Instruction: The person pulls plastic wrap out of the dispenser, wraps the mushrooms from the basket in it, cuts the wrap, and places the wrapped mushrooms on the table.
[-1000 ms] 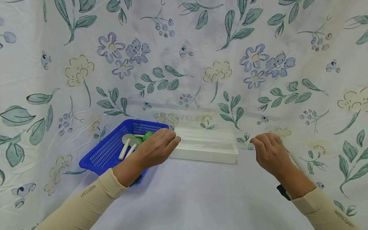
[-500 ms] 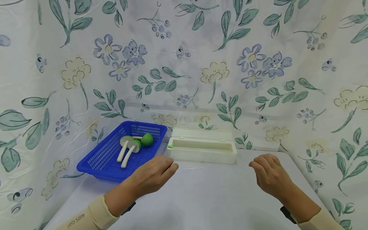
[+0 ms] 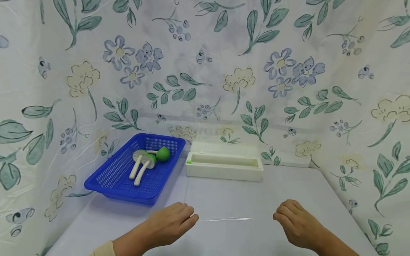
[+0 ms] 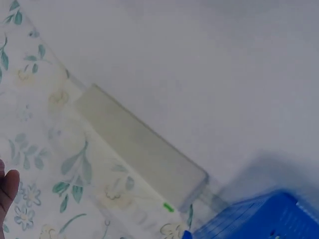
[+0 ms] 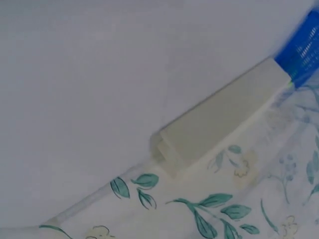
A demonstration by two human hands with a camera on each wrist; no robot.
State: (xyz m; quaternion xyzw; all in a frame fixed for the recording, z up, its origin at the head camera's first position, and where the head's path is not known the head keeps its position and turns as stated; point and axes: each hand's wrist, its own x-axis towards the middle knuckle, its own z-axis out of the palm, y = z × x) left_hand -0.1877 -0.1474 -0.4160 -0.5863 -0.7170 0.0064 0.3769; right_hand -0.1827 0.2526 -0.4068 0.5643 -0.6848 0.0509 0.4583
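Observation:
In the head view my left hand (image 3: 169, 224) and right hand (image 3: 299, 224) are level with each other over the near part of the table, fingers curled and thumbs pressed to them. A sheet of clear cling film (image 3: 229, 218) stretches between them, visible mainly as thin bright glints; each hand pinches one end. Beyond it lies a long white cling film dispenser (image 3: 224, 173) with its lid (image 3: 224, 147) raised at the back. A small green slider (image 3: 189, 162) sits at its left end. The left wrist view catches fingertips (image 4: 9, 189) at its left edge.
A blue plastic basket (image 3: 112, 174) stands left of the dispenser. Inside are toy mushrooms (image 3: 144, 167) with white stems and green caps, one cap (image 3: 163, 154) turned upward. A floral sheet (image 3: 205, 71) hangs behind the white table (image 3: 243, 199).
Both hands have come down and back toward me, drawing the film away from over the dispenser. The basket and dispenser, partly covered before, are now in full view.

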